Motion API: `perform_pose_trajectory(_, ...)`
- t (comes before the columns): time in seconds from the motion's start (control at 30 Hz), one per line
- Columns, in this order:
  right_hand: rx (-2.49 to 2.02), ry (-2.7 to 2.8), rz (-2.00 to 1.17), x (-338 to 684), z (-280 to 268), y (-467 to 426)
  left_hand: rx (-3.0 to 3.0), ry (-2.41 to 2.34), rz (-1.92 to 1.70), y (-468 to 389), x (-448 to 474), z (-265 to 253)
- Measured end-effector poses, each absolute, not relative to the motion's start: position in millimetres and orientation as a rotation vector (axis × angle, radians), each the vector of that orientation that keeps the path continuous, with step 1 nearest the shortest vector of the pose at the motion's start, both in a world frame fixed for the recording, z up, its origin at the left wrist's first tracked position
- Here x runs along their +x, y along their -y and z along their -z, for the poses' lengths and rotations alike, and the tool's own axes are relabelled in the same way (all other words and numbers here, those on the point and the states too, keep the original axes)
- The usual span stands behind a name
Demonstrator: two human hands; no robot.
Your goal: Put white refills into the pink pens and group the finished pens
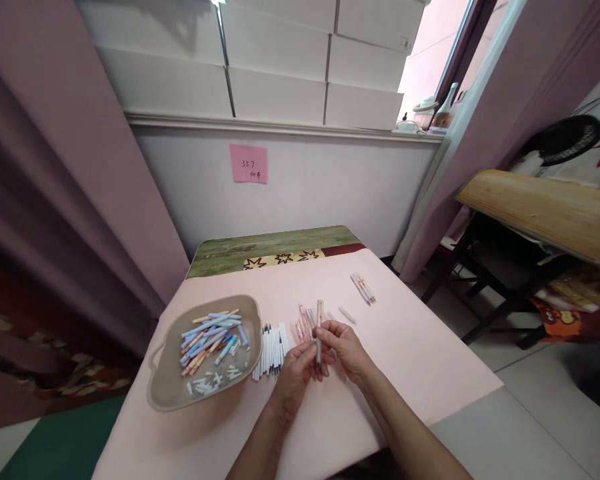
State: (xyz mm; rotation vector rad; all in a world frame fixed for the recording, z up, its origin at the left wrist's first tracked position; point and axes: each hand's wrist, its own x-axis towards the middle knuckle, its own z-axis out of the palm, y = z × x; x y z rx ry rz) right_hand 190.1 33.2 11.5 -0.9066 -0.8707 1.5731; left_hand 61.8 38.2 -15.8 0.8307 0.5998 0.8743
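A pale pink pen [320, 312] stands nearly upright between my two hands over the table. My left hand [299, 368] is closed around its lower end, with the thumb in front. The fingers of my right hand [344, 343] pinch the pen's middle. Just behind my hands lie several pink clear pen barrels [303, 323], partly hidden by them. Left of these is a pile of white pen refills [275, 350] with dark tips. A single light pen part [347, 315] lies behind my right hand. Farther right, several assembled-looking pens [363, 289] lie side by side.
A beige basin [167, 380] on the left holds blue and orange pens [213, 337] and small white pieces [213, 383]. Pink paper covers the table [405, 353]. A wall with a pink note [249, 164] is behind; a wooden table [540, 207] stands at the right.
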Motion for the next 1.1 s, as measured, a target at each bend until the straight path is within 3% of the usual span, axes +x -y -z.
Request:
perform_pose_trajectory(0.5, -1.085, 0.875, -1.338, 185.2, -13.0, -35.0, 0.787, -0.66, -1.047, -43.9, 65.8, 25.6)
perform_pose_trajectory(0.7, -1.086, 0.928, -1.395, 182.9, -11.9, -31.4, 0.812, -0.7, -1.062, -44.6, 65.8, 26.7)
perform_pose_trajectory(0.87, -1.357, 1.02, -1.048, 218.7, -14.5, -49.3, 1.004, -0.804, -1.023, -43.1, 67.2, 25.8)
perform_pose_trajectory(1.1, -1.887, 0.97, -0.682, 343.0, -9.4, -96.4, 1.136, -0.85, -1.051, -36.1, 72.1, 24.5)
